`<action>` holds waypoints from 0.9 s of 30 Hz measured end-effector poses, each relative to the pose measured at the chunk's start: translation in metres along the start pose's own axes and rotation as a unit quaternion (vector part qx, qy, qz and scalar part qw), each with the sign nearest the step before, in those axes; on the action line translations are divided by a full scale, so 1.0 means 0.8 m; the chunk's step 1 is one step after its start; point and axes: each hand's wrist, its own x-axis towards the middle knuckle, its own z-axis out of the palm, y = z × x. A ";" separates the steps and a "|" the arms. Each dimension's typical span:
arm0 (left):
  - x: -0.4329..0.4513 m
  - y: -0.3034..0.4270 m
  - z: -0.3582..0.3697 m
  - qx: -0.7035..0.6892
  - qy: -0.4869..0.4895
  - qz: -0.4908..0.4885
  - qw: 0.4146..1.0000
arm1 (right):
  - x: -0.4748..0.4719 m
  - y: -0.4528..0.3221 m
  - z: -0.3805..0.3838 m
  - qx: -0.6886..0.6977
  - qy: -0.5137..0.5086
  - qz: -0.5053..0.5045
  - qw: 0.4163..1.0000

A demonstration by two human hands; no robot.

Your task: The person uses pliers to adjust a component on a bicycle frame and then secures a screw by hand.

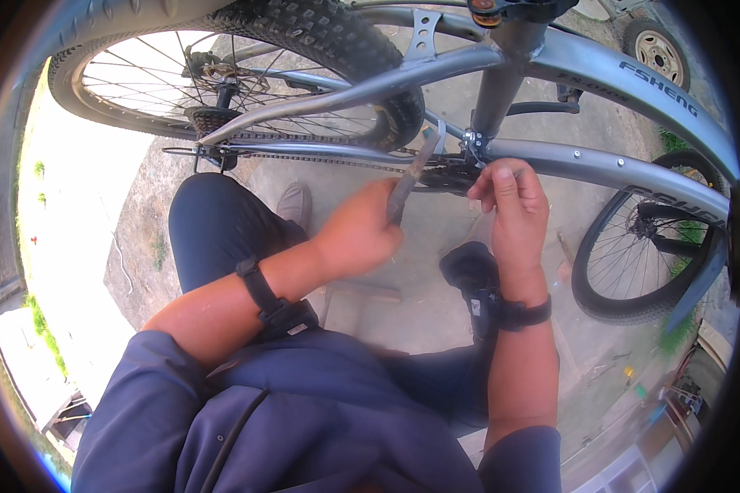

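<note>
My left hand [367,228] is closed around a narrow, worn hand tool [407,182], whose far end points up towards the bicycle frame; its exact kind is unclear. My right hand [515,200] is beside the front derailleur [476,143], at the foot of the seat tube [496,101]. Its fingers are curled with the thumb against them; whether something thin is pinched there cannot be made out. Just left of its fingertips lies the chainring [447,177], partly hidden. The chain [333,161] runs left to the rear cassette [213,120] of the grey bicycle.
The knobby rear tyre [320,46] rises at the upper left. The down tube [549,157] stretches right towards the front wheel [644,246]. My knee [222,215] is near the rear derailleur. A spare car wheel [657,54] lies at the upper right, and a crank [542,108] juts out.
</note>
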 end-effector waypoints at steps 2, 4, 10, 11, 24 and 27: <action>-0.002 0.000 0.001 -0.007 -0.005 -0.011 1.000 | 0.001 0.000 0.001 0.032 -0.002 0.000 0.999; -0.005 0.000 0.002 -0.016 0.002 -0.015 1.000 | 0.003 0.000 0.002 0.058 -0.010 -0.003 0.998; -0.006 0.000 0.003 -0.065 -0.013 -0.009 0.998 | 0.005 -0.006 -0.004 -0.024 -0.059 -0.039 0.997; -0.006 -0.001 0.004 -0.063 -0.016 -0.011 0.998 | 0.006 -0.007 -0.004 -0.037 -0.064 -0.047 0.996; -0.007 -0.011 0.006 -0.096 -0.027 -0.029 0.995 | 0.021 -0.023 0.008 -0.060 -0.024 -0.064 0.996; -0.010 -0.014 0.006 -0.110 -0.034 -0.042 0.992 | 0.025 -0.021 0.006 -0.037 -0.022 -0.040 0.998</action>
